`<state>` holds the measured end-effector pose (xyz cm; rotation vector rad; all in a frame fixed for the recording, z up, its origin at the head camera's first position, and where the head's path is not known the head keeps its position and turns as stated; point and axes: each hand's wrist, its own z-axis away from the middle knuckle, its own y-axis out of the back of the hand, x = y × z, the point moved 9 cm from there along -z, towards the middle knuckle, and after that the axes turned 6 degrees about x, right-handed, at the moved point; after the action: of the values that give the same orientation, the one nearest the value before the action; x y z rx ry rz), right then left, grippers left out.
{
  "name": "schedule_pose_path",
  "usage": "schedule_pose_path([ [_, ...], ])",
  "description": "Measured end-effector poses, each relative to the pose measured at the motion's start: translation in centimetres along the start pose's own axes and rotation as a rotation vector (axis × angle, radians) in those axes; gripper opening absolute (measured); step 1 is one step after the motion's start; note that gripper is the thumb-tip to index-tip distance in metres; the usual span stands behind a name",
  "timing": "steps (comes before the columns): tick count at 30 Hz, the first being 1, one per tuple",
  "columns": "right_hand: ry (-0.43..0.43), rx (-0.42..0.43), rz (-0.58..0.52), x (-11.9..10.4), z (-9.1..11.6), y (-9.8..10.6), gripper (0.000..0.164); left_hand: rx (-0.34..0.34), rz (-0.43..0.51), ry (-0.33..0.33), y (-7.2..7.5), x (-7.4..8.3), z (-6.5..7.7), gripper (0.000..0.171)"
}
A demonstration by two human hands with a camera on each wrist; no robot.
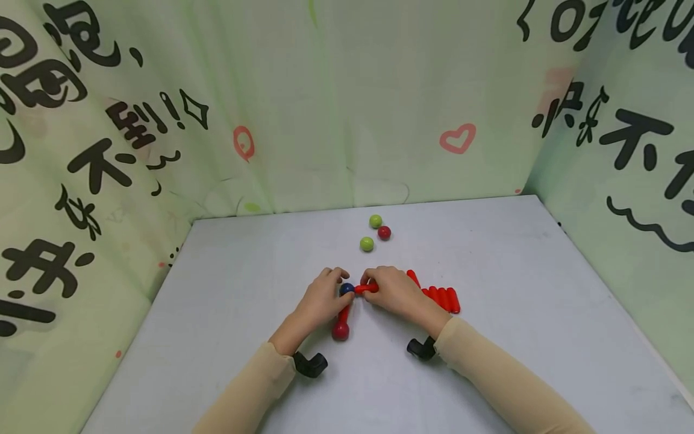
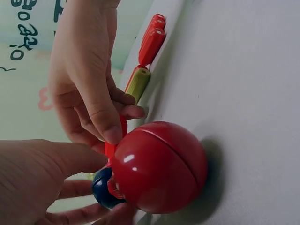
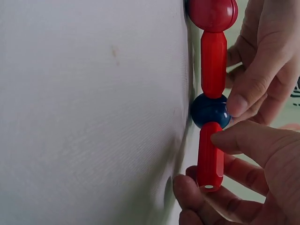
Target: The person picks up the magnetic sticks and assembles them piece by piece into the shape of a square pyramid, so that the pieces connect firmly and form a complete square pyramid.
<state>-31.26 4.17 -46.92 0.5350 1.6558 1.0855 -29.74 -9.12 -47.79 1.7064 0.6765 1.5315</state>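
My left hand (image 1: 321,299) pinches a blue ball (image 1: 347,289) between thumb and fingers over the table. With my right hand (image 1: 396,293) I grip a short red rod (image 3: 210,159), thumb on one side and fingers behind it. One end of that rod meets the blue ball; its other end shows a small hole. A second red rod (image 3: 213,65) runs from the blue ball to a larger-looking red ball (image 1: 340,331), which lies toward me. In the left wrist view the red ball (image 2: 159,167) partly covers the blue one.
Several red rods (image 1: 441,298) lie side by side just right of my right hand. A yellow-green rod (image 2: 139,83) shows near them in the left wrist view. Farther back are two green balls (image 1: 367,244) and a red ball (image 1: 384,232). Printed curtains (image 1: 379,108) surround the white table (image 1: 228,271).
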Motion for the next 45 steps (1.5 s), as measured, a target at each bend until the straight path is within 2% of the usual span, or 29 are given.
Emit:
schedule_pose_path([
  [5,0.021,-0.006,-0.043,-0.2,-0.1,0.0,0.017,-0.026,-0.002,-0.062,-0.3,0.4,-0.4,0.033],
  [10,0.012,0.003,-0.07,0.1,-0.6,0.0,0.016,-0.042,-0.005,-0.047,-0.5,-0.1,-0.7,0.027],
  [14,-0.03,0.03,-0.084,0.7,-1.1,0.5,0.018,-0.035,0.005,-0.026,-0.3,-0.5,-0.8,0.026],
  [20,-0.056,0.133,-0.083,1.7,-2.8,1.6,0.025,-0.017,0.035,-0.011,0.0,-1.0,-1.0,0.024],
  [25,-0.065,0.214,-0.123,2.2,-4.0,2.2,0.033,-0.025,0.049,-0.006,-0.1,-1.3,-1.1,0.023],
  [28,-0.053,0.205,-0.125,2.1,-4.4,2.3,0.042,-0.029,0.033,-0.009,-0.1,-1.4,-1.2,0.024],
  [32,-0.051,0.145,-0.093,2.2,-4.8,1.8,0.052,-0.031,0.011,-0.01,0.0,-1.4,-1.3,0.025],
  [35,-0.093,0.117,-0.093,2.7,-4.8,1.4,0.055,-0.037,0.011,-0.002,-0.1,-1.5,-1.4,0.027],
  [40,-0.188,0.122,-0.119,3.4,-4.5,1.1,0.062,-0.057,0.012,-0.003,-0.3,-1.6,-1.3,0.03],
  [42,-0.194,0.119,-0.112,3.4,-4.4,1.1,0.06,-0.062,0.009,-0.008,-0.4,-1.6,-1.3,0.03],
  [45,-0.183,0.101,-0.087,3.4,-4.2,1.0,0.047,-0.064,0.012,-0.005,-0.5,-1.8,-1.3,0.03],
])
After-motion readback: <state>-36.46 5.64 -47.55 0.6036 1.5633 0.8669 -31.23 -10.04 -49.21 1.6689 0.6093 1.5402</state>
